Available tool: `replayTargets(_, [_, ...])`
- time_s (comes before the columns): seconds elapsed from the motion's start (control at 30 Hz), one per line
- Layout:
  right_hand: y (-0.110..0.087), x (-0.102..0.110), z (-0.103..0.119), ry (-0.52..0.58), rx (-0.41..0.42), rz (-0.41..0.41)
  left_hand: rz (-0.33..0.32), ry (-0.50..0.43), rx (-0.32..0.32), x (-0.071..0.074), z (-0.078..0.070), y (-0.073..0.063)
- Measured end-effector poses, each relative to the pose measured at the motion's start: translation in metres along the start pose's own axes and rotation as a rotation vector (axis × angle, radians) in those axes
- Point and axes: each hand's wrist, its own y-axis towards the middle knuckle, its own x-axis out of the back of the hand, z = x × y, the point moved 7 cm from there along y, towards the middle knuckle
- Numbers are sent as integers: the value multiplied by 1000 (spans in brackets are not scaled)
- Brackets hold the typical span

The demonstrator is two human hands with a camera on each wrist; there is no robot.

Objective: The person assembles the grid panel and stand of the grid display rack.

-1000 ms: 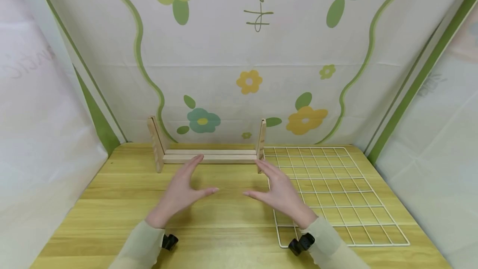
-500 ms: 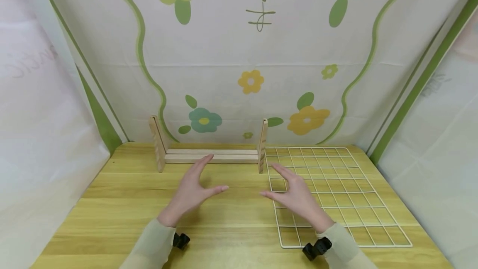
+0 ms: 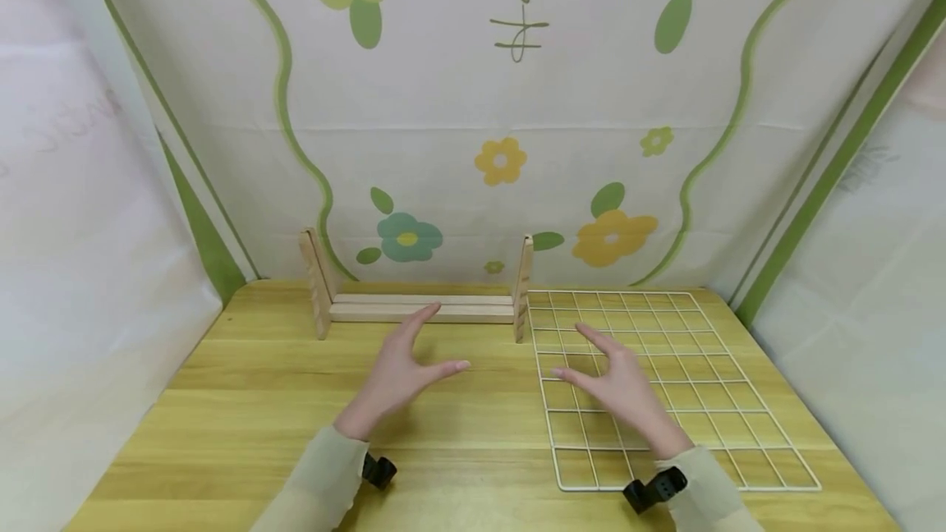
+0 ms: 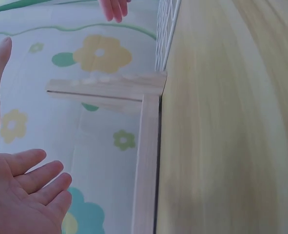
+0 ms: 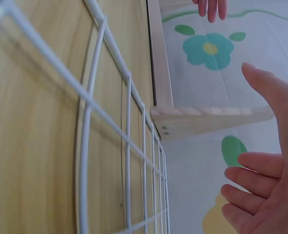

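Observation:
My left hand point(image 3: 395, 372) hovers over the middle of the table, fingers stretched and thumb spread, in front of a low wooden rack point(image 3: 377, 314). Over the left part of a white wire grid panel point(image 3: 709, 411), my right hand point(image 3: 624, 388) is held the same way. Both palms face each other and hold nothing. The rack has two upright side pieces joined by lengthwise rails, and stands at the back of the table. In the left wrist view, the palm point(image 4: 27, 195) shows bare; in the right wrist view, so do the spread fingers point(image 5: 248, 183).
The grid panel lies flat on the right side of the wooden table point(image 3: 244, 401), its back left corner beside the rack's right upright. A white cloth point(image 3: 414, 97) with printed flowers hangs behind the table, and more cloth closes both sides. Black cameras are strapped at both wrists.
Both hands have moved to the right, the right one further, so the gap between them has widened. It now hovers over the grid panel. The rack and panel stay in place.

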Motion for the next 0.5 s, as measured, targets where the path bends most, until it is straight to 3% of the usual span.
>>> replayTargets(0.2, [-4, 16, -23, 22, -53, -18, 5, -63, 15, -16, 2, 2])
replayTargets(0.5, [-10, 43, -55, 26, -149, -37, 59, -117, -7, -48, -8, 4])
